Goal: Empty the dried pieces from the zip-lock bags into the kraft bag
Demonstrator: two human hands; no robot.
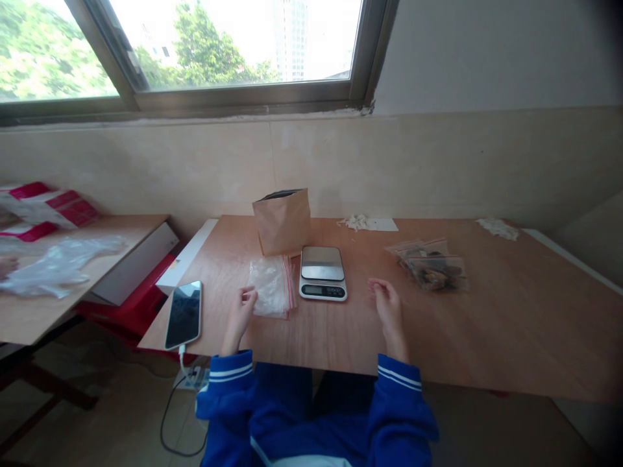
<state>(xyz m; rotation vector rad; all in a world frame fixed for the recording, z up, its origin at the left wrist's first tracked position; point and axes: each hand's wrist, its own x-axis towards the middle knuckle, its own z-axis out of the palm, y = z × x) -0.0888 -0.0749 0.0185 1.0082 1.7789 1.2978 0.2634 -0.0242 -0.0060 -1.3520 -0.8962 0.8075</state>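
My left hand [241, 313] rests on the wooden table [487, 337] with its fingertips touching the near corner of a stack of clear zip bags [270, 286] with red seals. My right hand [387, 305] hovers over the table, fingers loosely curled, holding nothing. Between the hands sits a small digital scale [322, 273] with a steel platform. Behind the scale stands a brown paper bag [283, 221], open at the top. To the right of my right hand lie filled clear bags [430, 266] with dark contents.
A phone [183, 314] on a charging cable lies at the table's left edge. White scraps [366, 223] and more white bits [497, 227] lie by the wall. A second table at left holds plastic wrap [58, 264] and red-and-white packets [45, 209].
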